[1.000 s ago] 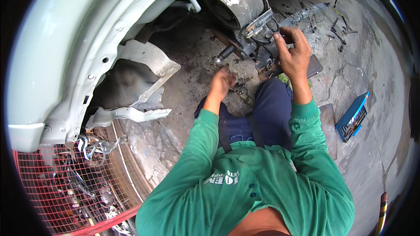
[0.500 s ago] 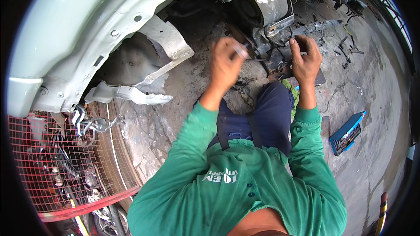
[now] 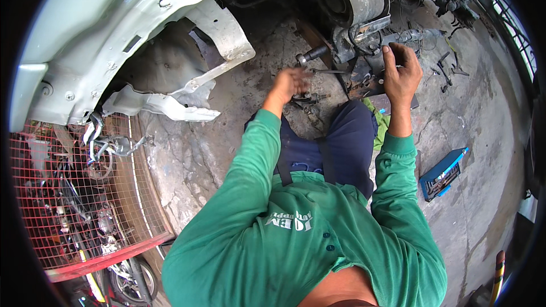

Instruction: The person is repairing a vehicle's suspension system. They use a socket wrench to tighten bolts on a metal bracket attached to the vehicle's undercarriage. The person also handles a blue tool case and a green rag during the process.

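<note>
My left hand (image 3: 288,86), blurred at the fingers, is low over dark metal pieces (image 3: 310,98) on the floor, below a black cylinder with a metal end (image 3: 313,55) and a thin dark bar (image 3: 331,71). My right hand (image 3: 401,74) has its fingers curled beside a dark, rusty bracket (image 3: 364,82); whatever they hold is hidden. Above it are a black hose (image 3: 357,44) and a scuffed grey metal drum (image 3: 359,1), mounted among the vehicle parts. Green fabric (image 3: 380,122) lies beside my right knee.
A pale body panel (image 3: 96,28) arches over the left, with a bent white bracket (image 3: 165,112) below. A red mesh fence (image 3: 102,261) has a motorcycle behind it. At right lie a blue tool case (image 3: 441,173), small hoses (image 3: 445,75) and a striped post (image 3: 499,273).
My left hand rose toward the black cylinder, then dropped back down to the left, uncovering it. My right hand stays curled by the bracket. The whole view has shifted slightly.
</note>
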Motion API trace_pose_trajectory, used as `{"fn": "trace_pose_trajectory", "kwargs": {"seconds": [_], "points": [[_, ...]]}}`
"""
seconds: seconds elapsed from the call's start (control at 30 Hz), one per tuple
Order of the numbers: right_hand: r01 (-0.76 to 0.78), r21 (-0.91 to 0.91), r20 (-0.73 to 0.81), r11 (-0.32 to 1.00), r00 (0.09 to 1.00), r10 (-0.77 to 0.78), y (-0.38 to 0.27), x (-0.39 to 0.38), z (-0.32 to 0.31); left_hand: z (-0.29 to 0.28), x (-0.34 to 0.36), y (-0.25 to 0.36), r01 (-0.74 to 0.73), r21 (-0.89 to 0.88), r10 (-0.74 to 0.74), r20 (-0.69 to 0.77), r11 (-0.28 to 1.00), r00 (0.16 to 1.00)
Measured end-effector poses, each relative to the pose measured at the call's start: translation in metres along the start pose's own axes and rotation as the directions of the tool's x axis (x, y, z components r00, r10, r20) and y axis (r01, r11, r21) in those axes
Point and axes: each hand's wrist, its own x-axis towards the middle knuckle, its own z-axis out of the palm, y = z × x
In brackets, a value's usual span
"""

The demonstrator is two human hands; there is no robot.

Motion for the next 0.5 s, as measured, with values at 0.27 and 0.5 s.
{"fn": "trace_pose_trajectory", "kwargs": {"seconds": [0.27, 0.5], "points": [[0.012, -0.012, 0.005, 1.0, 1.0, -0.012, -0.008, -0.001, 0.009, 0.0, 0.043, 0.117, -0.517, -0.228, 0.467, -0.239, 0.825, 0.851], [-0.02, -0.014, 0.003, 1.0, 1.0, 0.02, 0.002, -0.002, -0.001, 0.112, -0.102, 0.093, -0.781, 0.458, 0.832, 0.144, 0.424, 0.535]]}}
